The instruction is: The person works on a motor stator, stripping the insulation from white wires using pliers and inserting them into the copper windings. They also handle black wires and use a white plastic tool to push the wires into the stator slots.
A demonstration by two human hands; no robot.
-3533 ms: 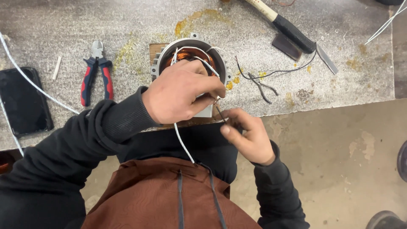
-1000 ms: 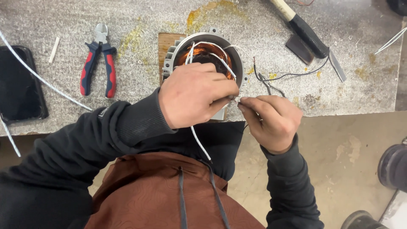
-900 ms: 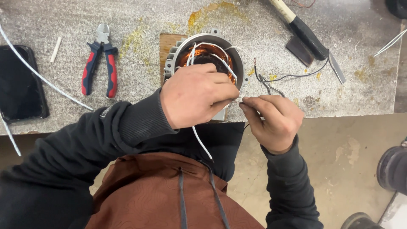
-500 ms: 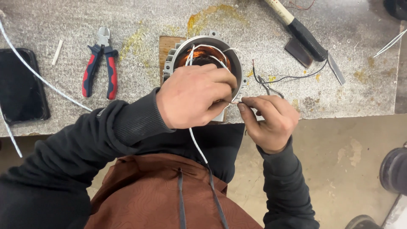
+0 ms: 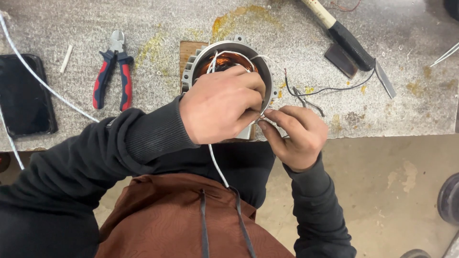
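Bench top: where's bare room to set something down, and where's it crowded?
Free: the grey bench strip along the far edge above the pliers, and the patch between the pliers and the motor stator. Crowded: around the stator, where the left hand and right hand work, and right of it among the loose black wires and hammer.

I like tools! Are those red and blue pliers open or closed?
Closed. The red and blue pliers lie flat on the grey workbench, metal tips together; handles stay slightly apart.

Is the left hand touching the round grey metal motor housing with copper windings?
Touching: the head view shows the left hand lying over the round grey metal motor housing, fingers on its rim.
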